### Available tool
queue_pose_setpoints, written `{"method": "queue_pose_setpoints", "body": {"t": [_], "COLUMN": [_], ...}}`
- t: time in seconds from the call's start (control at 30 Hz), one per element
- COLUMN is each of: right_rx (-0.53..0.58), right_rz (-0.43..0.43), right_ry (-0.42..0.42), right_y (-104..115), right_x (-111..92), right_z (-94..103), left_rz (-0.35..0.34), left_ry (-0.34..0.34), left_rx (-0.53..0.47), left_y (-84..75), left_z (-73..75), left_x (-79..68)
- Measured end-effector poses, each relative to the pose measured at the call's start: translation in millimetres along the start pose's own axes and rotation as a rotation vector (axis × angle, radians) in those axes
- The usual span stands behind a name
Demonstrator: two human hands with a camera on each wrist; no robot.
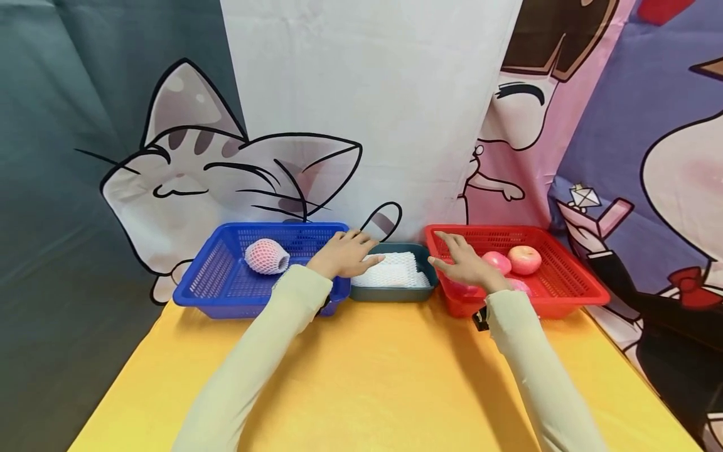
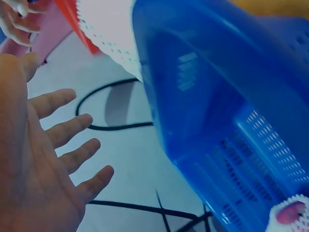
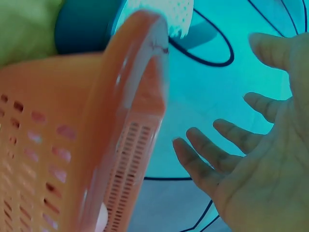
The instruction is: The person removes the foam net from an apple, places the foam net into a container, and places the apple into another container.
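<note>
My left hand (image 1: 346, 254) hovers over the right end of the blue basket (image 1: 226, 295), fingers spread, holding nothing. Inside that basket lies a fruit in a pinkish-white foam net (image 1: 267, 256); its net also shows low in the left wrist view. Between my hands stands a dark green tray (image 1: 390, 294) with white foam nets (image 1: 395, 270) in it. Above the left side of the red basket (image 1: 565, 302) is my right hand (image 1: 465, 263), its fingers extended and nothing in them. Red apples (image 1: 524, 260) lie in the red basket, some partly hidden by my right hand and wrist.
The baskets and tray stand in a row along the back of a yellow table (image 1: 373, 376). Close behind them hangs a printed cloth (image 1: 373, 113) with cartoon figures. The basket rims rise on both sides of the lower tray.
</note>
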State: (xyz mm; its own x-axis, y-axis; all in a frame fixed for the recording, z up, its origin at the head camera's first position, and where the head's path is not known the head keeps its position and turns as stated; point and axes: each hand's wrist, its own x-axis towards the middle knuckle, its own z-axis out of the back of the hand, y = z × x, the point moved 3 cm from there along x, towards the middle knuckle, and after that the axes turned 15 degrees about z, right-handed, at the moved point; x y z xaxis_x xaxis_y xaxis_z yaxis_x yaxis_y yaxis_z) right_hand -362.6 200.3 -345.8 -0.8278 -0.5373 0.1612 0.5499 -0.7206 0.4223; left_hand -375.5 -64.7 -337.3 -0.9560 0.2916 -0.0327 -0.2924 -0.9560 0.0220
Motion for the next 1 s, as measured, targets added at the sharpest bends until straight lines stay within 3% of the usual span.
{"method": "queue_pose_setpoints", "body": {"t": [0.33,0.57,1.0], "right_rx": [-0.073,-0.110,-0.085], "right_rz": [0.097,0.153,0.220], "right_ry": [0.000,-0.014,-0.051], "right_y": [34.0,54.1,65.0], "right_x": [-6.5,-8.7,-22.0], "right_z": [-9.9,-21.1,-36.5], "left_rz": [0.118,0.169,0.272], "left_ry": [0.083,0.116,0.137], "left_rx": [-0.142,-0.104,-0.110], "left_y": [31.5,54.0,104.4], "left_z": [-8.3,-12.9,-13.0], "left_x": [5.9,10.0,6.5]}}
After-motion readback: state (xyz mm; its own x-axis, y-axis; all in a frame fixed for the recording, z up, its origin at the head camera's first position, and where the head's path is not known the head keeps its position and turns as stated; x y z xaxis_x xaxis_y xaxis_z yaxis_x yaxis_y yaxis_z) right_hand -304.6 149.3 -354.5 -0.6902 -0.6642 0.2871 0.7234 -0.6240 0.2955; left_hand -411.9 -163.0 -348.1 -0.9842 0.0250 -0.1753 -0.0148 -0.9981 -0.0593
